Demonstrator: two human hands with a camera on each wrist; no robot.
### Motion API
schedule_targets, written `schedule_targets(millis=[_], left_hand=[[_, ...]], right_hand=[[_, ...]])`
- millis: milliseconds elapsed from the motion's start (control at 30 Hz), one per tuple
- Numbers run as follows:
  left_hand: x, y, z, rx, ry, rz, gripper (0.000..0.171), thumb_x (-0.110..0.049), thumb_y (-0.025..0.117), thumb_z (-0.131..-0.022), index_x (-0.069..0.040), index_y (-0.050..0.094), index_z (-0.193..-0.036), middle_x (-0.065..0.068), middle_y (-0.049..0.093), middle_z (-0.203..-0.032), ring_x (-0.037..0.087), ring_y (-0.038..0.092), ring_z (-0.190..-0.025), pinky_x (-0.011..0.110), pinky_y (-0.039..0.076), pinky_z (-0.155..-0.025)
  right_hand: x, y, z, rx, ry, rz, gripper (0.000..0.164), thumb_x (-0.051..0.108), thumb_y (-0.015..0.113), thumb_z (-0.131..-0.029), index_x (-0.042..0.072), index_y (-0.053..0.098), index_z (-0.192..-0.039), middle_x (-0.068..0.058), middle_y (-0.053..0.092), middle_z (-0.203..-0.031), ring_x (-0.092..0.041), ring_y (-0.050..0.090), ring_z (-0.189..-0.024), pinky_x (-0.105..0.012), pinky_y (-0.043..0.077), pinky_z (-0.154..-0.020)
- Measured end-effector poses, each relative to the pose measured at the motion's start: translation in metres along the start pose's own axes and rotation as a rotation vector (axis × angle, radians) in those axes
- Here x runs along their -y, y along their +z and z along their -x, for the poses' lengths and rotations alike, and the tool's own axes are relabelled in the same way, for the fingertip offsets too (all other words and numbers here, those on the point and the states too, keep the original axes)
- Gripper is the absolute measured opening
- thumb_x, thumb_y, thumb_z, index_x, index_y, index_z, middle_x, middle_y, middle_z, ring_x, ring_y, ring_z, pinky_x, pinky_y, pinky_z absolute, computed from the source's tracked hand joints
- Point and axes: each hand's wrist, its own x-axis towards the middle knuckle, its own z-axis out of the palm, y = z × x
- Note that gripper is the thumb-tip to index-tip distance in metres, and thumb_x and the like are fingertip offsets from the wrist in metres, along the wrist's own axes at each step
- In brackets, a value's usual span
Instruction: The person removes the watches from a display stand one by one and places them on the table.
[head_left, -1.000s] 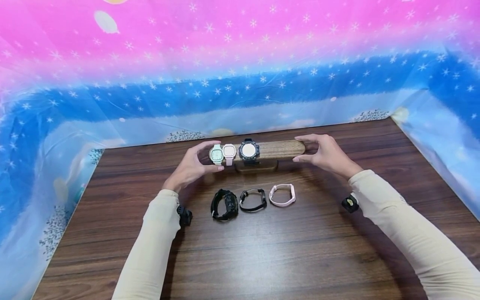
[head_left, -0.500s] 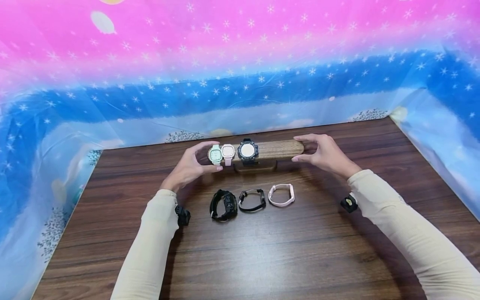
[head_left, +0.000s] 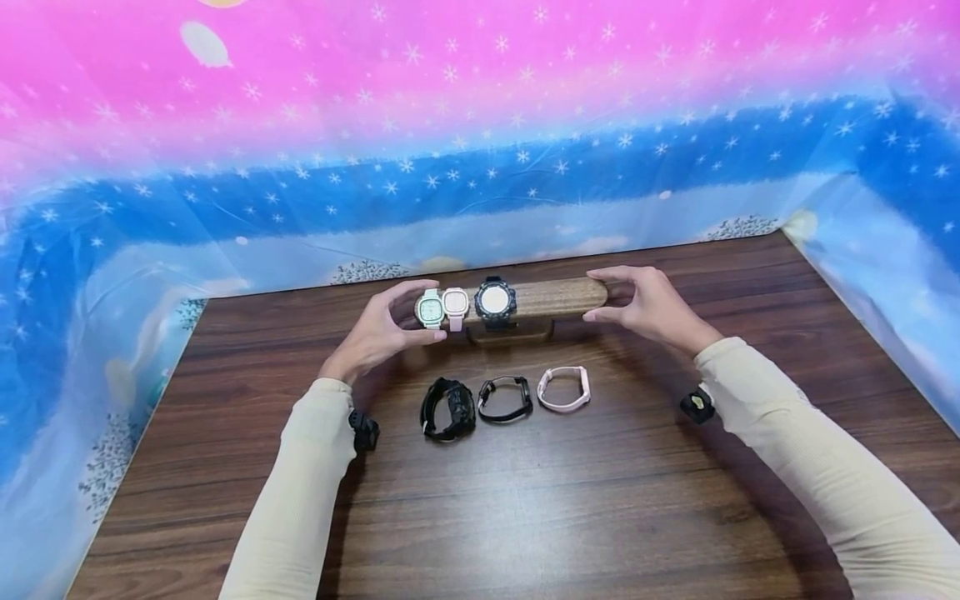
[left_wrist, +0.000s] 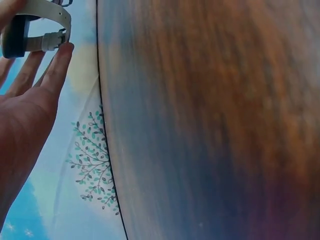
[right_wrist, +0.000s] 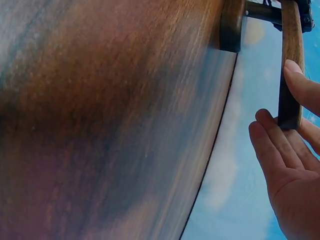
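Note:
A wooden watch stand (head_left: 562,297) with a rounded bar stands near the table's back edge. On the left half of its bar sit a mint-green watch (head_left: 431,309), a pale pink watch (head_left: 455,302) and a chunky black watch (head_left: 495,300). My left hand (head_left: 375,329) holds the bar's left end, thumb in front and fingers behind, beside the mint-green watch. The right hand (head_left: 652,310) pinches the bare right end between thumb and fingers. In the right wrist view the thumb lies against the wooden bar (right_wrist: 291,45), other fingers extended below it.
In front of the stand, a bulky black watch (head_left: 459,408), a slim black wristband (head_left: 527,398) and a pink wristband (head_left: 585,387) lie in a row on the dark wooden table (head_left: 510,517). A pink and blue snowflake cloth (head_left: 480,179) hangs behind the table.
The view has shifted very slightly. Both hands keep their places at the stand's ends, and the watches and wristbands have not moved.

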Motion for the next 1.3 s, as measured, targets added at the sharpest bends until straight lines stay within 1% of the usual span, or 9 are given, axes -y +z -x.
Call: schedule_targets(millis=[133, 200, 367, 567, 900, 933, 1100, 1167, 1300], left_hand=[[0.0, 0.0, 0.0, -0.016, -0.003, -0.011, 0.077, 0.005, 0.085, -0.076, -0.007, 0.053, -0.145, 0.007, 0.051, -0.146, 0.028, 0.055, -0.127, 0.044, 0.049, -0.107], [0.0, 0.0, 0.001, -0.022, -0.007, -0.013, 0.077, 0.005, 0.085, -0.076, -0.007, 0.053, -0.144, 0.006, 0.051, -0.146, 0.027, 0.055, -0.127, 0.045, 0.049, -0.107], [0.001, -0.001, 0.001, -0.028, -0.013, -0.022, 0.075, 0.003, 0.086, -0.076, -0.01, 0.055, -0.143, 0.006, 0.051, -0.146, 0.027, 0.055, -0.126, 0.047, 0.048, -0.107], [0.0, -0.002, 0.003, -0.032, -0.01, -0.035, 0.074, -0.001, 0.087, -0.076, -0.012, 0.057, -0.142, 0.007, 0.053, -0.143, 0.027, 0.056, -0.125, 0.047, 0.048, -0.107], [0.0, -0.005, 0.003, -0.036, -0.008, -0.07, 0.073, -0.002, 0.088, -0.076, -0.012, 0.058, -0.141, 0.008, 0.055, -0.141, 0.027, 0.055, -0.125, 0.05, 0.046, -0.108], [0.0, -0.005, 0.003, -0.037, -0.01, -0.072, 0.072, -0.001, 0.087, -0.076, -0.012, 0.058, -0.141, 0.007, 0.056, -0.14, 0.027, 0.054, -0.126, 0.05, 0.046, -0.108], [0.0, -0.008, 0.003, -0.047, -0.018, -0.11, 0.072, -0.006, 0.09, -0.075, -0.016, 0.06, -0.139, 0.005, 0.056, -0.14, 0.025, 0.05, -0.129, 0.054, 0.04, -0.111], [0.0, -0.009, 0.004, -0.055, -0.022, -0.119, 0.072, -0.01, 0.092, -0.074, -0.017, 0.061, -0.138, 0.003, 0.056, -0.14, 0.024, 0.048, -0.13, 0.055, 0.038, -0.113], [0.0, -0.011, 0.006, -0.06, -0.026, -0.122, 0.072, -0.013, 0.092, -0.074, -0.015, 0.061, -0.139, 0.004, 0.056, -0.14, 0.024, 0.048, -0.13, 0.055, 0.037, -0.113]], right_hand=[[-0.001, 0.001, 0.002, -0.017, 0.039, -0.047, 0.063, 0.014, 0.09, -0.077, 0.001, 0.064, -0.133, -0.014, 0.067, -0.128, -0.023, 0.072, -0.096, -0.023, 0.058, -0.075], [-0.001, 0.001, 0.002, -0.031, 0.048, -0.037, 0.063, 0.016, 0.091, -0.077, 0.003, 0.065, -0.133, -0.013, 0.067, -0.13, -0.017, 0.069, -0.08, -0.019, 0.054, -0.067], [0.0, 0.001, 0.004, -0.041, 0.059, -0.006, 0.062, 0.021, 0.091, -0.077, 0.007, 0.067, -0.132, -0.012, 0.066, -0.132, -0.01, 0.037, -0.043, -0.025, 0.044, -0.049], [0.0, 0.0, 0.004, -0.04, 0.056, 0.004, 0.061, 0.022, 0.091, -0.077, 0.007, 0.067, -0.132, -0.014, 0.066, -0.132, -0.008, 0.029, -0.038, -0.027, 0.043, -0.047], [0.0, 0.0, 0.003, -0.04, 0.056, -0.001, 0.062, 0.022, 0.091, -0.077, 0.006, 0.067, -0.132, -0.013, 0.066, -0.131, -0.008, 0.032, -0.04, -0.025, 0.045, -0.054], [0.0, 0.0, 0.002, -0.04, 0.055, -0.003, 0.062, 0.022, 0.091, -0.077, 0.006, 0.067, -0.132, -0.013, 0.067, -0.13, -0.007, 0.038, -0.042, -0.024, 0.046, -0.055], [0.001, 0.0, 0.002, -0.034, 0.054, -0.014, 0.061, 0.02, 0.092, -0.076, 0.005, 0.068, -0.131, -0.014, 0.067, -0.13, -0.015, 0.071, -0.078, -0.02, 0.053, -0.061], [0.001, 0.0, 0.001, -0.028, 0.059, -0.022, 0.062, 0.018, 0.091, -0.076, 0.005, 0.067, -0.131, -0.014, 0.066, -0.131, -0.02, 0.073, -0.092, -0.02, 0.054, -0.063], [0.002, 0.0, 0.001, -0.026, 0.07, -0.027, 0.062, 0.018, 0.091, -0.076, 0.005, 0.067, -0.132, -0.013, 0.066, -0.132, -0.023, 0.073, -0.095, -0.021, 0.055, -0.064]])
